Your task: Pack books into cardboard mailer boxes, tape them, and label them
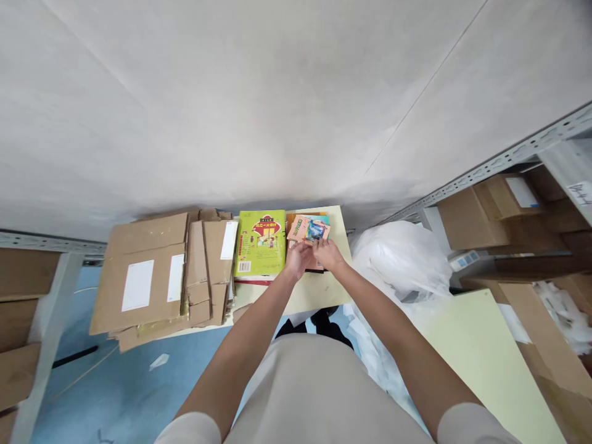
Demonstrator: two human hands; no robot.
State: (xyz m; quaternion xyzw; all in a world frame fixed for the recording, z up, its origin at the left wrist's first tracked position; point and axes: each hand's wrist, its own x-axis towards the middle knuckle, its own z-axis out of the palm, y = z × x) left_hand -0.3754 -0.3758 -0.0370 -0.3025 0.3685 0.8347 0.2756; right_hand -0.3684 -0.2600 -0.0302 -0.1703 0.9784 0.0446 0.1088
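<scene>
My left hand [300, 258] and my right hand [326, 253] are close together over the table, fingers closed at the lower edge of a small pink book [309, 228] with a colourful picture on its cover. The fingertips are partly hidden. Beneath it lie other books, of which orange and teal edges show. Left of my hands a larger green book [261, 242] lies flat, barcode at its lower left, on top of others with white and red edges.
Flattened cardboard boxes [160, 271] with white labels pile up on the left of the pale yellow table [330, 293]. White plastic bags [402, 256] bulge on the right. Shelves with cartons [476, 219] stand at both sides, and a wall [277, 111] rises behind.
</scene>
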